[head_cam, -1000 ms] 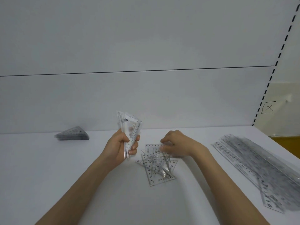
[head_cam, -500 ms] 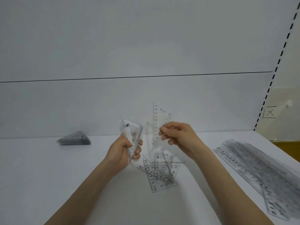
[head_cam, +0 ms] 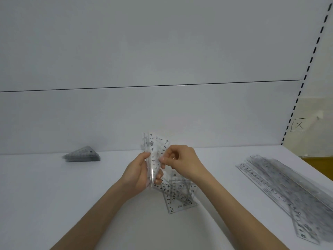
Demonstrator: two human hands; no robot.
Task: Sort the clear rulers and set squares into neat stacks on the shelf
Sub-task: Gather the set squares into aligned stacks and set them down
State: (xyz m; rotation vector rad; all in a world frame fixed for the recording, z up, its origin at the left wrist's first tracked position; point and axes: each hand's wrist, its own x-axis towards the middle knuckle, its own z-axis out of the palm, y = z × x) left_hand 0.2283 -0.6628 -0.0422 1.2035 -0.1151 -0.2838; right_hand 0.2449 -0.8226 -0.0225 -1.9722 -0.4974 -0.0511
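Left hand (head_cam: 137, 175) grips a bundle of set squares (head_cam: 151, 156) upright and edge-on at frame centre, long edges running top-to-bottom. Right hand (head_cam: 182, 161) pinches one more set square (head_cam: 163, 146) that looks to lie against the bundle's right side, so the merge should be a short leftward push by the right hand. Both forearms rise from the bottom edge with the hands held off the shelf (head_cam: 54, 195). The loose pile (head_cam: 180, 198) lies flat just lower right of the hands, nearer the right one; finished stack (head_cam: 82, 156) left of centre, rulers (head_cam: 281, 186) far right.
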